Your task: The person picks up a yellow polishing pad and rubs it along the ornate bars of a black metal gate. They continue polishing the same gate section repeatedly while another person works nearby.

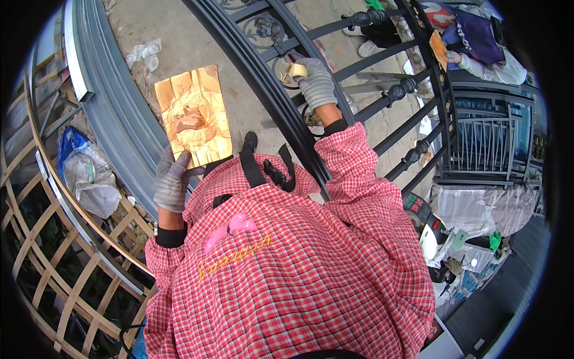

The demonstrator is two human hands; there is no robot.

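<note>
While the left hand (172, 182) clamps the gold-leaf board (194, 116), the right hand (314, 81) pinches a small pad (297, 70) against the black gate (382, 96).

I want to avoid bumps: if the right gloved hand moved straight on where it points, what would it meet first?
Probably the black wrought-iron gate's scrollwork; the right gloved hand with its small pale pad already looks against it, though depth is unclear.

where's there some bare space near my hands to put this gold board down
Bare concrete floor lies between the gold board in your left hand and the black iron gate; more shows above the board, beside the crumpled white scraps. Around your right hand the scrollwork and balusters crowd tightly.
</note>
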